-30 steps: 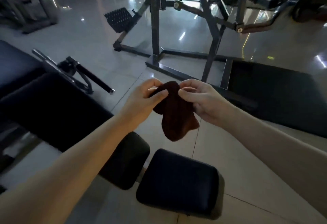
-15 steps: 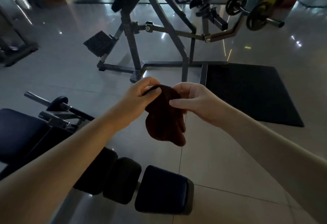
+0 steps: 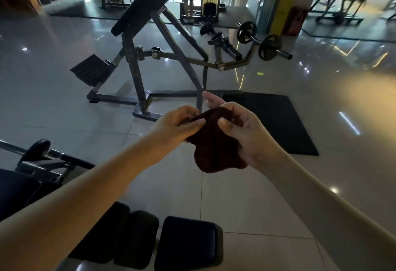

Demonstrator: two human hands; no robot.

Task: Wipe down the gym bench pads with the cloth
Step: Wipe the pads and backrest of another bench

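- On my feed both hands are up mid-view over the tiled floor (image 3: 64, 103), with the dark brown cloth (image 3: 214, 148) bunched between them.
- The left hand (image 3: 177, 123) pinches the cloth's top edge, thumb on the near side and fingers curled behind.
- The right hand (image 3: 242, 129) has its thumb pressed onto the cloth and fingers curled behind it. One finger sticks out straight past the top.
- The cloth's lower part hangs free, touching nothing but the hands.
- The black bench pads (image 3: 186, 245) sit side by side at the bottom of view, well apart from the cloth.
- Further back I see an angled curl bench (image 3: 137, 71), a barbell (image 3: 259, 41) and a black floor mat (image 3: 278, 120).
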